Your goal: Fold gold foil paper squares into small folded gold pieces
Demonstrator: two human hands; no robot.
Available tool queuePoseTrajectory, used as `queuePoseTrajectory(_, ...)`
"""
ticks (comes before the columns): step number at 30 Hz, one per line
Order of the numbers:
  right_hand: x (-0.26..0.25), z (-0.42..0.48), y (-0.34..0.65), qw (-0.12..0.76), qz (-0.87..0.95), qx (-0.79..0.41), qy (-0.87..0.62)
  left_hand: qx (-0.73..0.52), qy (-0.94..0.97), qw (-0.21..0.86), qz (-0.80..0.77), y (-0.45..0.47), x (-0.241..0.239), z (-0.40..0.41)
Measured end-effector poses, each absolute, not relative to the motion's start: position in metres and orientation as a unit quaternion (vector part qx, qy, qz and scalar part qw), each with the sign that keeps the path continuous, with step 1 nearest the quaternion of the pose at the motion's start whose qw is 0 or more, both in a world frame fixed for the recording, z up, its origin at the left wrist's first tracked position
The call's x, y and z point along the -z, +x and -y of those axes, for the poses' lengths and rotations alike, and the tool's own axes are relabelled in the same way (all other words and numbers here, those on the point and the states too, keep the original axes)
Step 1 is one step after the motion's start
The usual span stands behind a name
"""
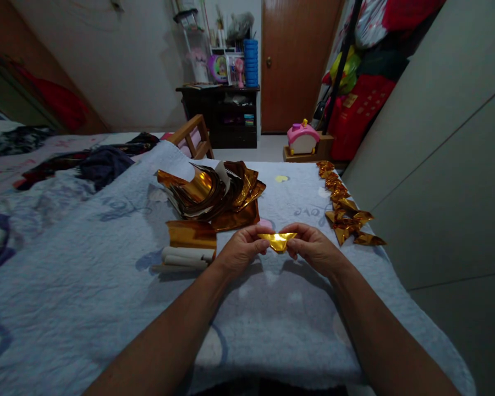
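Between my two hands is a small folded piece of gold foil paper [278, 241], boat-shaped with pointed ends. My left hand [245, 247] pinches its left tip, and my right hand [311, 247] grips the right tip. Beyond my left hand lies a fanned, curved stack of gold foil sheets [198, 190]. Nearer to my left forearm are rolled sheets [185, 256] with pale backs and a gold face [192, 234]. To the right of my right hand, a row of folded gold foil pieces [346, 220] runs along the bed's edge.
A pale blue patterned blanket [107, 308] covers the bed under everything. Dark clothes [105, 165] lie at the left. A white wardrobe [449, 181] stands close on the right. Past the bed are a dark cabinet [235, 124], a wooden door [299, 66] and a pink-roofed toy [303, 137].
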State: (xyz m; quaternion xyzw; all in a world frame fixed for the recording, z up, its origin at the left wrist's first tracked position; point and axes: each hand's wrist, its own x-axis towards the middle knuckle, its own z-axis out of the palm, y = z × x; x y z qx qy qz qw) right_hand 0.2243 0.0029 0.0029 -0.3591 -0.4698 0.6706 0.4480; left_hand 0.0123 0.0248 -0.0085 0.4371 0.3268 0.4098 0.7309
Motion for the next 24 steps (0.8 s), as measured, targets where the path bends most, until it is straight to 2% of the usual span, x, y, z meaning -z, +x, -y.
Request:
queuePoseTrajectory(8,-0.0057,-0.0029,0.2221,0.461,0.441,-0.68,-0.362,-0.408,0.407,0.74,-0.348,0.014,0.003,-0.0242)
queuePoseTrajectory(24,-0.0042,-0.0011,0.2201,0.413,0.396,-0.74,-0.354,-0.375,0.372,0.787,-0.318,0.0125,0.0013,-0.0227)
